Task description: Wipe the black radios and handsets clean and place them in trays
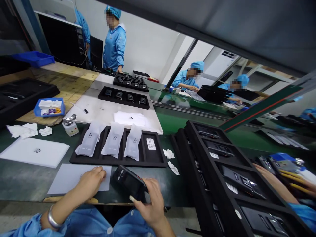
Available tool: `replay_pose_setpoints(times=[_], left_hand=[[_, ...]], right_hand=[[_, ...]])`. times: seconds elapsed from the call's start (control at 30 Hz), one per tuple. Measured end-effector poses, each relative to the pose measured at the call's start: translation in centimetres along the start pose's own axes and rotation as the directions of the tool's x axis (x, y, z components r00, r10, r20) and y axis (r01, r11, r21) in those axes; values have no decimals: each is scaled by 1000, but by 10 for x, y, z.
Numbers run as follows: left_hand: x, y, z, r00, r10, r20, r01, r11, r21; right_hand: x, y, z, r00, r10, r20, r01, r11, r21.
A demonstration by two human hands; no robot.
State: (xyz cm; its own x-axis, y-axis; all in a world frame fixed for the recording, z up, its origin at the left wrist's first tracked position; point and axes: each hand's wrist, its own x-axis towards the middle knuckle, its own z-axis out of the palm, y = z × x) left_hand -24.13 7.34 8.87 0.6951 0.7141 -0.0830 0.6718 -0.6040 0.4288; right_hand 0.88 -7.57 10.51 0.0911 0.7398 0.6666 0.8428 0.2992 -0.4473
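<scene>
In the head view my right hand (153, 200) grips a black handheld device (130, 182) by its lower end, thumb on one face and fingers along the edge. The device tilts above the green bench edge. My left hand (92, 182) has its fingers curled over a flat white plastic bag (66, 177); anything between them is hidden. Just beyond both hands lies a black foam tray (118, 162). Three of its slots hold devices in white printed bags (112, 141), and a label sheet (151, 144) lies in the right slot.
Stacked black trays with devices (219, 154) rise at my right, beside another person's arm (276, 184). More white bags (34, 151) lie left. A dispenser bottle (70, 126), blue bin (49, 112) and crumpled tissues (23, 130) stand behind. Co-workers (115, 46) work farther back.
</scene>
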Motion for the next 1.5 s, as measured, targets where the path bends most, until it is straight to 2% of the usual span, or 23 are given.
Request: replay_pose_setpoints(times=[0.1, 0.23, 0.4, 0.57, 0.67, 0.77, 0.93, 1.03, 1.1, 1.23, 1.3, 1.43, 1.5], left_hand=[[-5, 0, -3, 1000, 22, -15, -23, 999, -48], [-6, 1, -2, 999, 36, -37, -39, 997, -72], [2, 5, 4, 999, 36, -33, -37, 999, -36], [-4, 6, -3, 996, 75, -38, -79, 990, -117], [-10, 6, -7, 992, 85, -90, -105, 963, -247], [-13, 8, -4, 978, 78, -192, -139, 934, -330], [-17, 13, 5, 933, 94, -347, -215, 919, -330], [-20, 19, 6, 911, 160, -380, -287, 908, -306], [-21, 26, 5, 901, 208, -381, -332, 896, -294], [-22, 39, 2, 893, 259, -367, -372, 885, -281], [-24, 43, 0, 894, 283, -347, -380, 890, -253], [-28, 36, -4, 881, 356, -311, -404, 909, -104], [-27, 29, -3, 889, 377, -261, -400, 916, -40]], right_hand=[[-17, 2, 3, 986, 161, 45, -162, 987, 17], [-29, 2, 9, 960, 267, 87, -271, 962, 37], [-31, 2, 19, 934, 346, 85, -350, 936, 43], [-30, 2, 25, 916, 394, 75, -399, 914, 70], [-28, -1, 27, 899, 428, 95, -436, 894, 103], [-27, -6, 29, 876, 462, 136, -478, 868, 132], [-26, -12, 29, 822, 485, 299, -553, 806, 213], [-22, -14, 29, 806, 497, 321, -575, 786, 229], [-18, -18, 29, 806, 489, 333, -573, 785, 236], [-9, -25, 31, 793, 421, 441, -563, 782, 267], [-6, -27, 32, 791, 421, 444, -567, 776, 275], [-2, -24, 32, 814, 427, 393, -551, 783, 291], [0, -22, 31, 829, 405, 386, -522, 808, 275]])
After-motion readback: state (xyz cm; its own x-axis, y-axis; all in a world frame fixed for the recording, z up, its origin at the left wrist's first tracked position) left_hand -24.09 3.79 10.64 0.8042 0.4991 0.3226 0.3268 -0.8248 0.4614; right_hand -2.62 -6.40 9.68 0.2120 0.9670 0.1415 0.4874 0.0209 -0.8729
